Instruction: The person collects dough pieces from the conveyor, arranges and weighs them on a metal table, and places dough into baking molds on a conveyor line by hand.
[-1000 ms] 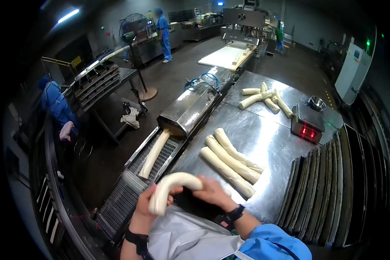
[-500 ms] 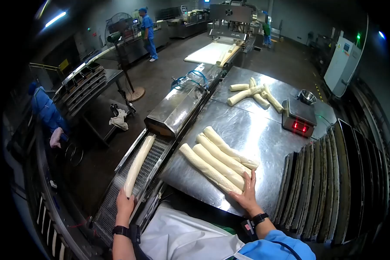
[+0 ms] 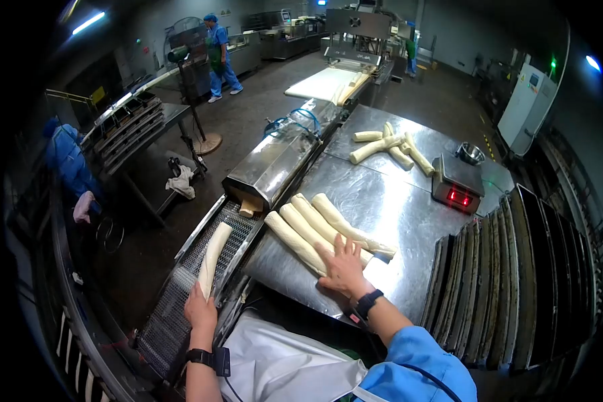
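On the mesh conveyor [image 3: 171, 311] lies a long pale dough roll [image 3: 215, 254], its near end gripped by my left hand [image 3: 200, 313]. My right hand [image 3: 346, 269] rests with fingers spread on a group of several dough rolls [image 3: 295, 238] lying side by side on the steel table [image 3: 409, 208]. It presses on their near part and grasps none of them. Another piece of dough [image 3: 249, 206] shows at the mouth of the metal housing [image 3: 275, 167].
Further back on the table lies a pile of shorter dough pieces [image 3: 375, 149], beside a scale [image 3: 457, 184] and a metal bowl [image 3: 471, 153]. Upright trays [image 3: 496, 288] stand at the right. Co-workers stand at the left [image 3: 74, 161] and back [image 3: 219, 57].
My right hand has moved left and forward over the rolls, which have shifted slightly left. Another dough piece has appeared at the housing mouth. The co-worker at the back has turned and stepped left.
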`<state>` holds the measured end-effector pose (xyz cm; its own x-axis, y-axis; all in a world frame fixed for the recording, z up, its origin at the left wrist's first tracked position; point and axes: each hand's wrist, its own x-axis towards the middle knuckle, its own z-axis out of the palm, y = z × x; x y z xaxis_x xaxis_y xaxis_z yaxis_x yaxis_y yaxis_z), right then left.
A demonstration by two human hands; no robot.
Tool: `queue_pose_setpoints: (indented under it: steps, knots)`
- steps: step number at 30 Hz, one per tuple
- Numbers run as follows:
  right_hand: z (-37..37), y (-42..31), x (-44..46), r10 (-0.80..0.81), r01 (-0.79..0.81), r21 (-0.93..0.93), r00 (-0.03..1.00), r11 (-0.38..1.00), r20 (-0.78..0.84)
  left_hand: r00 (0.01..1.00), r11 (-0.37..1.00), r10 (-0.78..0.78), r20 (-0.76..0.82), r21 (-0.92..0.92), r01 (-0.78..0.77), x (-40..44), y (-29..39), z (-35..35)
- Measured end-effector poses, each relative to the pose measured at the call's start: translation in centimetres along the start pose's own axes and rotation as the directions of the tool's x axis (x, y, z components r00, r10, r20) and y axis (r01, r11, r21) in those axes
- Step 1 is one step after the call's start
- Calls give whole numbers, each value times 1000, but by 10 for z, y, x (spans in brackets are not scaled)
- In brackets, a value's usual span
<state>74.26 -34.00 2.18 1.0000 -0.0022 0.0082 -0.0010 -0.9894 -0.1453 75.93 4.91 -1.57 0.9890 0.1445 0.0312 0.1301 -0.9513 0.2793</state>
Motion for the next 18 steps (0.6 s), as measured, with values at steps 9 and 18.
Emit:
queue_pose_setpoints:
  steps: [9, 18]
  knots:
    - [11, 15, -2, -159, 159, 13, 987, 987, 14, 997, 992, -62, 36, -109, 66, -16, -47, -6]
    - [31, 25, -16, -68, 68, 14, 997, 998, -22, 967, 973, -224, -123, -79, 215, -66, -44, -12]
